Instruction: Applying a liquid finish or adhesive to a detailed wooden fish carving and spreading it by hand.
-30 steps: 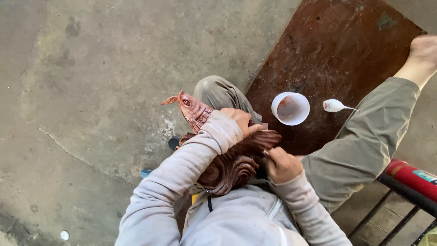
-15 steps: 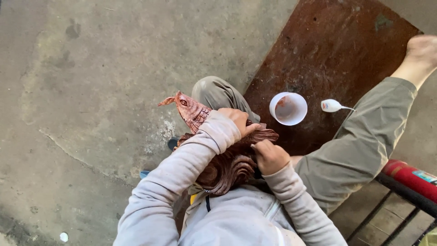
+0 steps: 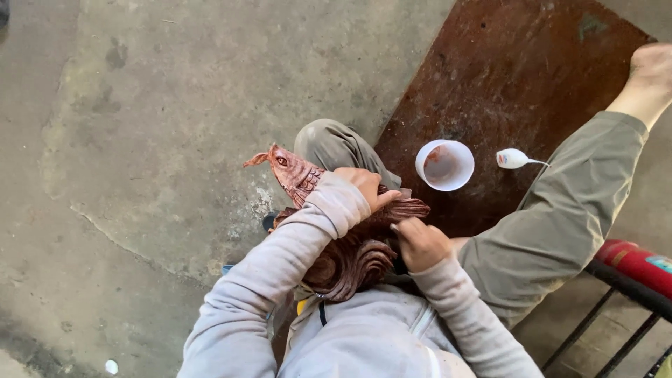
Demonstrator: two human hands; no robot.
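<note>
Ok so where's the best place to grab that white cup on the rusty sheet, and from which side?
Probably the white cup is best taken by its rim, from straight above: it stands upright and open on the rusty sheet, with bare metal all round. Come in from the near side, since the small white bottle lies to its right.

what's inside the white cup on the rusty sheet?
The round white plastic cup shows a reddish-brown smear or residue on its inner wall and bottom. Depth and any liquid level cannot be judged.

carving's lower body (image 3: 350,262): hidden by both forearms | red bar (image 3: 633,264): cut by right edge (bottom-right corner) | right hand's fingertips (image 3: 402,231): tucked behind wood
</note>
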